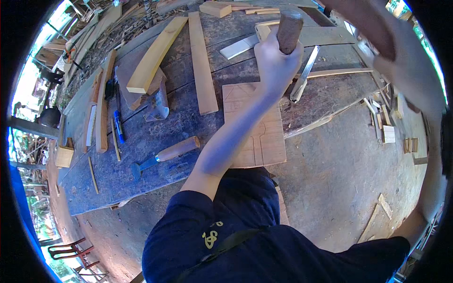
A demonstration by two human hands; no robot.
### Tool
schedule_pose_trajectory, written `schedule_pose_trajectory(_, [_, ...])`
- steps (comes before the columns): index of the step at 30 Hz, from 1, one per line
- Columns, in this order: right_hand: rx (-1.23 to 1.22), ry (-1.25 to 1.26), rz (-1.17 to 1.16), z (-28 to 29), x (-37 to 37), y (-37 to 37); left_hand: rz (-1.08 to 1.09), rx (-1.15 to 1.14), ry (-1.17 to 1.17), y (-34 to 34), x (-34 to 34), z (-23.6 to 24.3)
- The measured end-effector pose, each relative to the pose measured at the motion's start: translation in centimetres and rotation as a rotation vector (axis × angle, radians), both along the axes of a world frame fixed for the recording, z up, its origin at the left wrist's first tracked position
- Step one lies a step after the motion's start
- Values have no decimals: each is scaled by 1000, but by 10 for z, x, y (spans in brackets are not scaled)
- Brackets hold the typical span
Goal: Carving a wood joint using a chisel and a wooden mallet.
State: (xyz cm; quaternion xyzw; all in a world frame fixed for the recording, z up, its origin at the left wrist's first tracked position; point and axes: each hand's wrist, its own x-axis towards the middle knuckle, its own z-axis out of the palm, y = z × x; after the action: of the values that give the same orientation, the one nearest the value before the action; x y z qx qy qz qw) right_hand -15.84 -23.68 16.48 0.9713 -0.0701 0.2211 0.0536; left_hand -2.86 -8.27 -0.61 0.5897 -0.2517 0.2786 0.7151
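My left hand point(278, 61) is closed around the thick wooden handle point(289, 33) of what looks like a chisel; its blade is hidden beneath the hand. Below lies a flat wooden board point(269, 141) with an outline drawn on it, partly covered by my left forearm. At the upper right, my right hand point(396, 52) is raised close to the camera, closed on a brown wooden club point(363, 21), both smeared by motion. A chisel point(306, 75) with a bright blade lies just right of my left hand. Another chisel point(170, 151), wooden-handled with a broad blade, rests left of the board.
Long wooden strips point(203, 66) and a thicker plank point(158, 54) lie on the dark worktable point(179, 125). A blue marker point(118, 126) sits at its left. Small wood blocks point(387, 127) are grouped on the floor at right. A red chair point(73, 251) stands lower left.
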Motion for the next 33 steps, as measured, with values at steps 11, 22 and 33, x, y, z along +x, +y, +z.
schedule_pose_trajectory(11, [158,455,-60,11,0,51,26,62,48,5,1,-1])
schedule_pose_trajectory(22, [47,-16,201,-10,-2,14,18,31,7,2,-4,2])
schedule_pose_trajectory(33, [26,24,160,-17,5,80,30,24,4,1,3,-5])
